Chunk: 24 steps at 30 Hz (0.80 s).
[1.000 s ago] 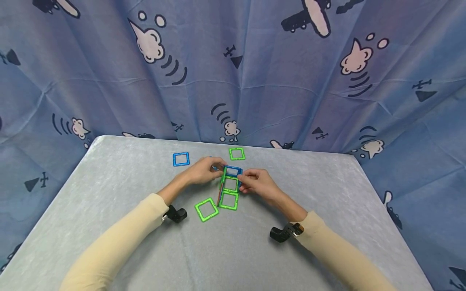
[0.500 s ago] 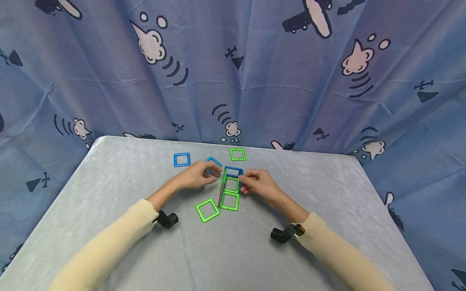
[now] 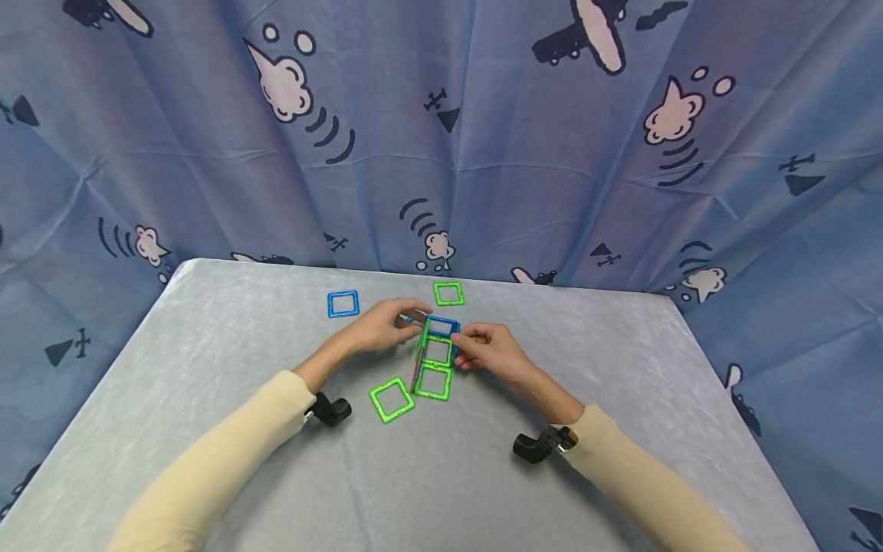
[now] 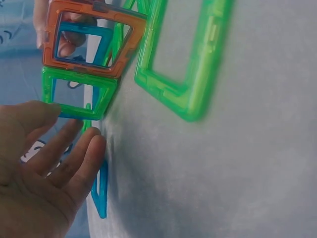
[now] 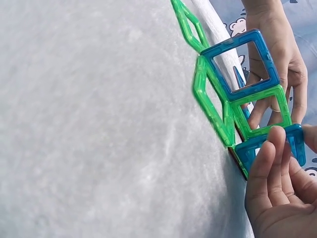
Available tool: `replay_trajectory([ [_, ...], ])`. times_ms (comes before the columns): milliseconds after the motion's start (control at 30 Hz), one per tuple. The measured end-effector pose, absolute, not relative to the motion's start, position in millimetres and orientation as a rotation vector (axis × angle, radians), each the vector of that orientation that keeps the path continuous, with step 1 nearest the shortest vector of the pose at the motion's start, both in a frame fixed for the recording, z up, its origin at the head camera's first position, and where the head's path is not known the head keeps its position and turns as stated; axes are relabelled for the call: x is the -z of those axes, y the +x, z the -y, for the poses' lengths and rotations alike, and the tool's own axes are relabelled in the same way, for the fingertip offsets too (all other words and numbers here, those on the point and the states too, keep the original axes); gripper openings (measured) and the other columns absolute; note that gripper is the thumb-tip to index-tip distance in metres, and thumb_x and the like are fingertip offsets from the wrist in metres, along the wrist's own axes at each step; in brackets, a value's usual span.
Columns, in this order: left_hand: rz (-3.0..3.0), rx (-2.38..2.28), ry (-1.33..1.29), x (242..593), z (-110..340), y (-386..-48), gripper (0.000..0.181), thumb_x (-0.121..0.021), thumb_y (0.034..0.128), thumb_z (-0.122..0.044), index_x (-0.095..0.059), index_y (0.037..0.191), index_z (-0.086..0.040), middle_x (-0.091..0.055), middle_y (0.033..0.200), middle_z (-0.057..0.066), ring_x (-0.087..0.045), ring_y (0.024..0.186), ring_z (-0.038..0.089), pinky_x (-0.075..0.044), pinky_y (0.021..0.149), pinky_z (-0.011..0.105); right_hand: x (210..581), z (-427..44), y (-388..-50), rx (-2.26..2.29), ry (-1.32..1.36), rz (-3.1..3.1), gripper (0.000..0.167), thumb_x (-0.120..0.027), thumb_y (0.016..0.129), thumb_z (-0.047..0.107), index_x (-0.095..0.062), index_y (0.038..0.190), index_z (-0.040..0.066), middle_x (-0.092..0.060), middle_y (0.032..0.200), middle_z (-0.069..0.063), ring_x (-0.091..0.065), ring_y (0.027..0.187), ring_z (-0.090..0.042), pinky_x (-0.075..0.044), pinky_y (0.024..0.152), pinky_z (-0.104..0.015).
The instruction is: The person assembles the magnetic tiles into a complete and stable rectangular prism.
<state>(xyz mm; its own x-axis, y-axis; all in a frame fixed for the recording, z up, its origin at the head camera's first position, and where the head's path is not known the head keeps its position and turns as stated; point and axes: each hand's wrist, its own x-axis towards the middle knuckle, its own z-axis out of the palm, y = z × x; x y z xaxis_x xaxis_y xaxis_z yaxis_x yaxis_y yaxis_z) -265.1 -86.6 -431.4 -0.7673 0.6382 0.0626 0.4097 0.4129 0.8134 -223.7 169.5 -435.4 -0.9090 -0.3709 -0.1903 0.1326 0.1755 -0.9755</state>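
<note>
A small structure of magnetic tiles stands mid-table. It has green tiles (image 3: 433, 395) at its front, a blue tile (image 3: 441, 318) at its back, and an orange tile (image 4: 54, 37) joined to a green tile (image 4: 81, 78) along its left side. My right hand (image 3: 491, 353) pinches a blue tile (image 5: 295, 136) at the structure's right end, between thumb and fingers. At the back left, my left hand (image 3: 382, 326) has its fingers loosely spread. Its thumb is at the corner of the green tile in the left wrist view; whether it touches is unclear.
A loose green tile (image 3: 378, 412) lies just left of the structure's front. Farther back lie another green tile (image 3: 448, 303) and a blue tile (image 3: 343, 314). One more blue tile (image 4: 102, 198) is partly hidden behind my left hand. A patterned curtain (image 3: 552, 192) hangs behind the table.
My left hand drew back to the left half a second ago, uncovering a blue tile, and is now back beside the structure. My right hand stays in place with its tile.
</note>
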Motion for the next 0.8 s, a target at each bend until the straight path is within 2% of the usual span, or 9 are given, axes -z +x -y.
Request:
replay_trajectory([
  [167,-2.409,-1.292,0.888,432,85,-266,0.034,-0.060,0.1019,-0.003,-0.062,0.135,-0.002,-0.066,0.125,0.014,-0.065,0.111,0.029,-0.056,0.087,0.033,436,-171,-224,1.784,-0.230,-2.065,0.036,-0.063,0.104,0.019,-0.062,0.114,-0.015,-0.066,0.087,-0.015,-0.067,0.074,-0.018,-0.060,0.071,-0.033],
  [367,-2.383,-1.323,0.833,433,82,-267,0.032,-0.059,0.1027,-0.004,-0.062,0.134,-0.001,-0.066,0.124,0.016,-0.069,0.102,0.025,-0.058,0.074,0.033,431,-176,-220,1.779,-0.204,-2.078,0.039,-0.062,0.104,0.021,-0.062,0.118,-0.016,-0.065,0.096,-0.024,-0.067,0.077,-0.019,-0.060,0.073,-0.034],
  [567,-2.364,-1.339,0.852,436,80,-270,0.031,-0.058,0.1021,-0.001,-0.063,0.132,-0.001,-0.067,0.123,0.017,-0.070,0.098,0.025,-0.059,0.072,0.033,425,-182,-206,1.754,-0.212,-2.051,0.039,-0.061,0.105,0.019,-0.060,0.116,-0.018,-0.063,0.097,-0.026,-0.066,0.076,-0.018,-0.060,0.071,-0.033],
  [800,-2.333,-1.353,0.852,439,83,-274,0.030,-0.059,0.1023,-0.001,-0.064,0.132,-0.001,-0.067,0.122,0.017,-0.070,0.098,0.027,-0.059,0.073,0.034,427,-179,-186,1.666,-0.328,-2.013,0.035,-0.062,0.104,0.018,-0.062,0.116,-0.015,-0.066,0.097,-0.027,-0.067,0.079,-0.022,-0.060,0.073,-0.037],
])
